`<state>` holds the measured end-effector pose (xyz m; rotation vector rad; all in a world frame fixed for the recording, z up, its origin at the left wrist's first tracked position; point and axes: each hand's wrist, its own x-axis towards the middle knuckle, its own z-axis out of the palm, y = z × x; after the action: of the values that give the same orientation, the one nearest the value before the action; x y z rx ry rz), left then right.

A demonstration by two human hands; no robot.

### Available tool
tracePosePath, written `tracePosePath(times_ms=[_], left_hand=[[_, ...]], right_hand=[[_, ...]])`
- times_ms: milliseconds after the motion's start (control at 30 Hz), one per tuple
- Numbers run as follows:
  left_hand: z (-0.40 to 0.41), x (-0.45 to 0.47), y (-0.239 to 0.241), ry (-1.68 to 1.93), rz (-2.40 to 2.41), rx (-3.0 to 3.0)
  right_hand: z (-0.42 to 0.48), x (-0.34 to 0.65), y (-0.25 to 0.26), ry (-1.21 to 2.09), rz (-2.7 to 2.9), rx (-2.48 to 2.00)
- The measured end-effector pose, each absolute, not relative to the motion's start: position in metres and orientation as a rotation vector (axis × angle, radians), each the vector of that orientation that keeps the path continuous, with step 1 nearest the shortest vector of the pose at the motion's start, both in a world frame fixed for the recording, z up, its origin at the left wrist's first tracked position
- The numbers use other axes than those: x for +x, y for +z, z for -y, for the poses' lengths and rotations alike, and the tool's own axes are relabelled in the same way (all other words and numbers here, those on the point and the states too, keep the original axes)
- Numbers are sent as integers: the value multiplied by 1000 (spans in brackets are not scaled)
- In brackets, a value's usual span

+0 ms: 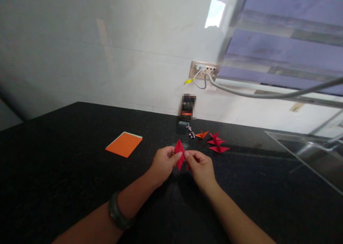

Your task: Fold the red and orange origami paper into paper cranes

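Between my two hands is a piece of folded red origami paper, a narrow diamond shape standing on end above the counter. My left hand pinches its left side between thumb and fingers. From the other side my right hand pinches its right edge, thumb on top. Part of the red paper is hidden behind the fingers. Just beyond my right hand sit several red paper cranes in a short row and one orange paper crane.
A stack of square paper, orange on top, lies on the black counter to the left. A phone-like object, blurred, leans on the wall beside a beaded strap. A sink is at right, below a wall socket with cables.
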<state>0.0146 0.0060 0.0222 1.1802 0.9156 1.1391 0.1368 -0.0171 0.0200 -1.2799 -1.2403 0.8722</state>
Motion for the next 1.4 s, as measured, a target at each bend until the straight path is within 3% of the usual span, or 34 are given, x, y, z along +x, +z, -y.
tracePosePath(times_ms=[433,800,1400], left_hand=[[-9,13,18,1245,-1057,1405],[-8,13,19,1200,-1055,1430],[-2,16,25,1059,-868,1145]], right_hand=[[21,139,16,429,1527,-1259],[18,133,16,942,1213,-1300],[18,133,16,965,1225,-1213]])
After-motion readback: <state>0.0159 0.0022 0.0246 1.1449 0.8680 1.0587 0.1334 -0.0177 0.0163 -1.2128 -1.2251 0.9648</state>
